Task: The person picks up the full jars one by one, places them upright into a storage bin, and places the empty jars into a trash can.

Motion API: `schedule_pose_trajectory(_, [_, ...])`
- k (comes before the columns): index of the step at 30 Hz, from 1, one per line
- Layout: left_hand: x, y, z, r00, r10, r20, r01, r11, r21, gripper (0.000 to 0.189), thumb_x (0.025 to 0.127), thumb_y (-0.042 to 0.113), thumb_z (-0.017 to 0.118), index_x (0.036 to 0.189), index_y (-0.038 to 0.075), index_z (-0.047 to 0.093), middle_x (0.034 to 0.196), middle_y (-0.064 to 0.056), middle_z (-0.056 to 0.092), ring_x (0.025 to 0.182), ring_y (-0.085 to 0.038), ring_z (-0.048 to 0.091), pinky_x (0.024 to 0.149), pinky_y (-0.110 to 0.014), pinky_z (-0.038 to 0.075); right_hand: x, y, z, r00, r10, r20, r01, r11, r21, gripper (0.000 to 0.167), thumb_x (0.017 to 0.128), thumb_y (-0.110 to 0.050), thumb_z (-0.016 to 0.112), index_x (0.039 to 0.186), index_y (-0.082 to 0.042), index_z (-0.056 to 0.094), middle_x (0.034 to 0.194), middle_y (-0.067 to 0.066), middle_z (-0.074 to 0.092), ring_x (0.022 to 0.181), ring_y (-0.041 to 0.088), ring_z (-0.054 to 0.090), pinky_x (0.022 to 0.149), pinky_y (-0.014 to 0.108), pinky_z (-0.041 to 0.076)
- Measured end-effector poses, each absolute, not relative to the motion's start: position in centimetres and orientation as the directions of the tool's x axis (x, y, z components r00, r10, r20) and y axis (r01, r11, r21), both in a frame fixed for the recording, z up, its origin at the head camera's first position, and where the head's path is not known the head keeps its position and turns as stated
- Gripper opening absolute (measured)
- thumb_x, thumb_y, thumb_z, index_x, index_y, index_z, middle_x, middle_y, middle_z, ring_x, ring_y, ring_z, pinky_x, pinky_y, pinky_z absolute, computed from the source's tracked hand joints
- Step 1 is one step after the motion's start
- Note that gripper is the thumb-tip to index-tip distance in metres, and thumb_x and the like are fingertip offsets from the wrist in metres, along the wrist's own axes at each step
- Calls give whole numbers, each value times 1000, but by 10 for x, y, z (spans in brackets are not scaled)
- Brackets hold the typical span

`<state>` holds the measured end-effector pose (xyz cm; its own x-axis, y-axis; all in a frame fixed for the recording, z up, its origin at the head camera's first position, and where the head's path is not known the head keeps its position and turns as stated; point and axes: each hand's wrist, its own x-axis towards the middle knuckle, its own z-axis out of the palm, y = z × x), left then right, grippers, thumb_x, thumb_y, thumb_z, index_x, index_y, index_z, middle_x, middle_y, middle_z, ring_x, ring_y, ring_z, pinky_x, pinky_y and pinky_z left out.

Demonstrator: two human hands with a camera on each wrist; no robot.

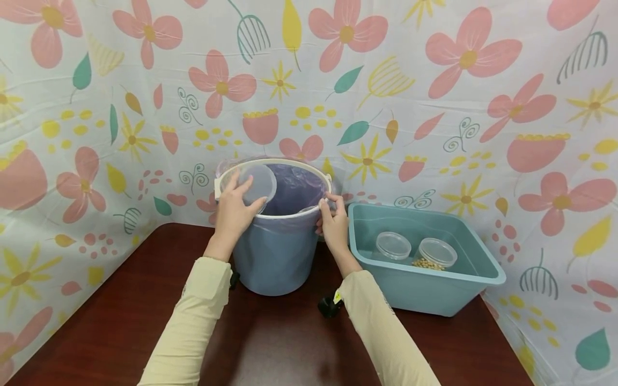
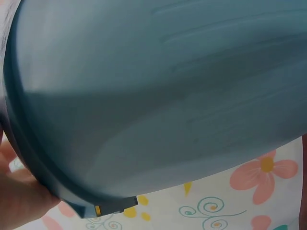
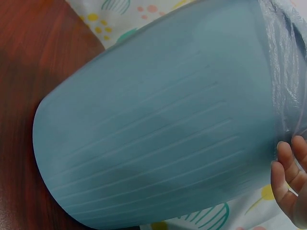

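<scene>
A blue trash can [image 1: 277,262] stands upright on the table, lined with a thin purple plastic bag [image 1: 301,187] under a white rim ring [image 1: 285,216]. My left hand [image 1: 234,206] is at the can's left side and holds a clear round plastic container or lid [image 1: 260,182] over the opening; its lower part is hidden. My right hand [image 1: 335,222] pinches the rim at the right, where the bag hangs over the edge. In the right wrist view, the fingers [image 3: 288,165] of that hand are curled beside the overhanging bag [image 3: 288,72].
A teal tub [image 1: 415,289] stands to the right of the can. In it are a clear lidded jar [image 1: 393,245] and another jar [image 1: 436,254] with yellowish beans. A flowered cloth [image 1: 299,80] hangs behind the dark red table [image 1: 111,321].
</scene>
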<state>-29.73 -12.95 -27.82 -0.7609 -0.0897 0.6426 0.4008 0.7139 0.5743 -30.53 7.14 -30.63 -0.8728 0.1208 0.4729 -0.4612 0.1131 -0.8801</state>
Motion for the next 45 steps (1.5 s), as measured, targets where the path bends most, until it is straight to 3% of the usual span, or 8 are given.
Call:
schedule_pose_trajectory(3, [-298, -130, -278, -809, -52, 585, 376, 720, 583, 45, 83, 29, 63, 117, -1, 58, 136, -18, 36, 124, -35, 32, 96, -48, 30, -305, 72, -306, -872, 122, 474, -462, 114, -880, 29, 94, -14, 45, 119, -1, 48, 67, 40, 47, 34, 2, 40, 38, 19, 40])
schedule_pose_trajectory(6, [-298, -129, -279, -816, -50, 576, 365, 729, 579, 41, 85, 31, 60, 110, -2, 63, 133, -18, 40, 121, -35, 36, 95, -48, 31, -305, 72, -307, -872, 123, 474, -461, 118, -879, 28, 94, -14, 45, 119, -1, 49, 67, 40, 47, 34, 2, 40, 37, 19, 40])
schedule_pose_trajectory(15, [-297, -128, -275, -829, -82, 554, 321, 742, 589, 50, 84, 28, 60, 123, 0, 44, 120, -19, 47, 105, -36, 47, 87, -47, 37, -305, 73, -306, -869, 130, 477, -464, 119, -878, 28, 94, -13, 45, 118, 0, 49, 66, 39, 47, 34, 3, 40, 37, 19, 40])
schedule_pose_trajectory(24, [-297, -130, -276, -693, -173, 700, 454, 650, 610, 41, 81, 12, 63, 116, -4, 49, 119, -20, 46, 114, -35, 38, 93, -46, 30, -306, 74, -307, -871, 116, 477, -464, 122, -877, 30, 94, -14, 45, 119, 2, 47, 66, 39, 47, 34, 2, 41, 38, 20, 41])
schedule_pose_trajectory(31, [-295, -132, -275, -675, -173, 717, 471, 647, 599, 34, 81, 11, 62, 111, -4, 54, 116, -19, 48, 113, -36, 40, 94, -47, 28, -307, 75, -307, -867, 130, 482, -465, 140, -874, 28, 94, -15, 46, 118, -1, 49, 64, 37, 49, 35, 10, 43, 44, 45, 46])
schedule_pose_trajectory(38, [-289, -138, -278, -644, -189, 741, 507, 620, 599, 29, 82, 8, 62, 108, -4, 58, 113, -18, 51, 112, -35, 41, 93, -46, 31, -306, 77, -305, -869, 122, 480, -464, 139, -875, 30, 93, -16, 47, 119, -1, 50, 63, 37, 48, 35, 13, 44, 40, 33, 44])
schedule_pose_trajectory(45, [-278, -141, -282, -513, -223, 829, 588, 612, 528, 22, 80, 4, 62, 100, -6, 61, 105, -19, 56, 101, -33, 49, 84, -45, 35, -313, 88, -311, -845, 113, 523, -507, 143, -850, 39, 93, -19, 49, 126, 1, 46, 60, 29, 51, 35, 8, 45, 39, 25, 42])
